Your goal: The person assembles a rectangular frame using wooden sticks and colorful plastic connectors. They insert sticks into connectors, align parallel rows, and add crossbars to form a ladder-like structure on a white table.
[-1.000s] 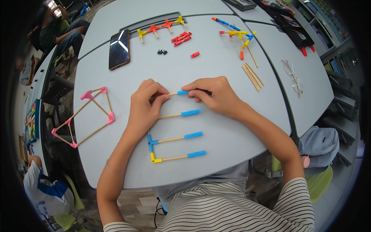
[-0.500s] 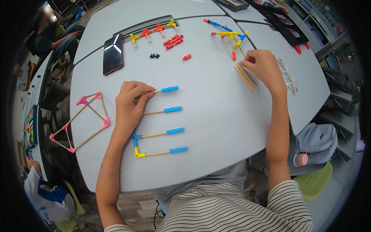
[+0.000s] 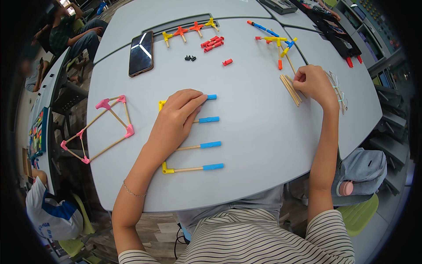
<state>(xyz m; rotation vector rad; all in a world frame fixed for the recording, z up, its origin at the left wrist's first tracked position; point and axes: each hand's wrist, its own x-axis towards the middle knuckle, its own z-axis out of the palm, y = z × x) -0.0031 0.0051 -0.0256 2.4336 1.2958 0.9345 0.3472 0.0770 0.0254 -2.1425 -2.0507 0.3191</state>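
Note:
A comb-like frame of wooden sticks and plastic connectors lies before me, with a yellow corner connector (image 3: 167, 170) at its near end and blue connectors (image 3: 213, 166) on the stick tips. My left hand (image 3: 175, 115) covers part of this frame. Its fingertips are closed on the blue connector (image 3: 212, 97) at the end of the farthest stick. To the right, my right hand (image 3: 317, 86) pinches at the edge of a small bundle of wooden sticks (image 3: 289, 91), apparently on one stick; its fingertips partly hide the contact.
A pink-cornered stick shape (image 3: 130, 130) lies left. Beyond are a phone (image 3: 141, 53), yellow and orange connectors (image 3: 180, 32), red connectors (image 3: 212, 43), small black pieces (image 3: 190, 58) and a multicoloured stick model (image 3: 277, 39). Glasses (image 3: 339, 90) lie right; a backpack (image 3: 364, 169) sits below the table edge.
My left hand has slid right along the farthest stick onto its blue connector. My right hand has come slightly nearer, still at the sticks. The whole view has shifted a little.

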